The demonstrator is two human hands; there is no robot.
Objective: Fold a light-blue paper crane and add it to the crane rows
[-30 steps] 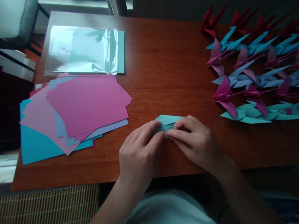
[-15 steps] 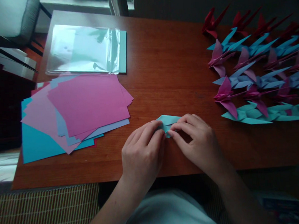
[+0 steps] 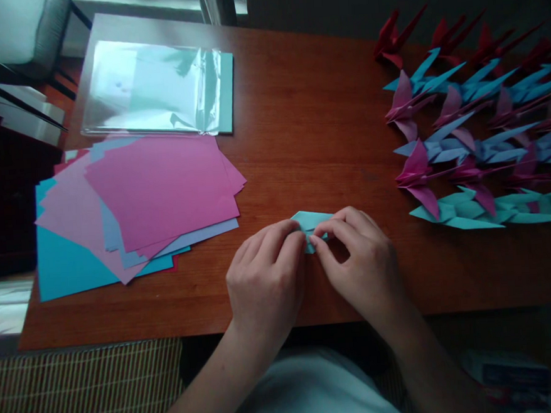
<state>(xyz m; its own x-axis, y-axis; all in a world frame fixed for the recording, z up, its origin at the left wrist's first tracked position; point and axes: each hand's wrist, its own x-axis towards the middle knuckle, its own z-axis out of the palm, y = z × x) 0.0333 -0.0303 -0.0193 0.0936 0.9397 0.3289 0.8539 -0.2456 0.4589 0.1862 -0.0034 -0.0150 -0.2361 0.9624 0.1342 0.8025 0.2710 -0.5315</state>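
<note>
A small folded piece of teal paper [image 3: 312, 221] lies on the brown wooden table [image 3: 307, 122] near its front edge. My left hand [image 3: 267, 281] presses its fingertips on the left part of the paper, fingers curled together. My right hand [image 3: 362, 264] pinches the paper's lower right part between thumb and forefinger. Most of the folded paper is hidden under both hands; only its far tip shows.
A loose stack of pink, lilac and blue paper sheets [image 3: 147, 200] lies to the left, with a clear plastic sleeve of paper [image 3: 154, 86] behind it. Rows of folded paper cranes [image 3: 469, 136] in red, blue, pink and teal fill the right side. A chair [image 3: 9, 36] stands at far left.
My right hand's fingers have drawn in a little toward me along the folded teal paper, covering more of it. My left hand has hardly moved.
</note>
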